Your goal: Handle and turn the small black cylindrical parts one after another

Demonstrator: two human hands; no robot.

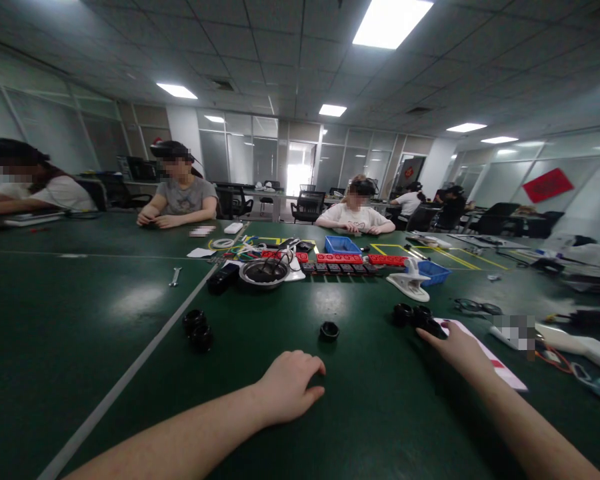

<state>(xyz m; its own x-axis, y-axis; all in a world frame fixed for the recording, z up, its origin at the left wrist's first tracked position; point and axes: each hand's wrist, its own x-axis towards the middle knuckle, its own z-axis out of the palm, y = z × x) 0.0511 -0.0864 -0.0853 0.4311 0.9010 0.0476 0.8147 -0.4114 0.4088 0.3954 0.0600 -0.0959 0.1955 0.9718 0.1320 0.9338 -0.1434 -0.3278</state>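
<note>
My left hand (293, 387) rests on the green table with its fingers bent and thumb apart, holding nothing. Just beyond it stands a single black cup-like part (329, 332) with a faceted rim and its opening upward. My right hand (447, 340) has its fingers around a black round part (434, 327), partly hidden by the fingers. Two more black round parts (411, 314) sit against it on the left. A separate small group of black round parts (198, 330) stands to the left, beyond my left forearm.
Toward the table's middle are a metal bowl (264, 273), red strips (339, 259), blue bins (343, 245), and a white stand (410, 283). A wrench (175, 277) lies left. Papers (485, 353), glasses (476, 307) and cables lie right. Several people sit around the tables.
</note>
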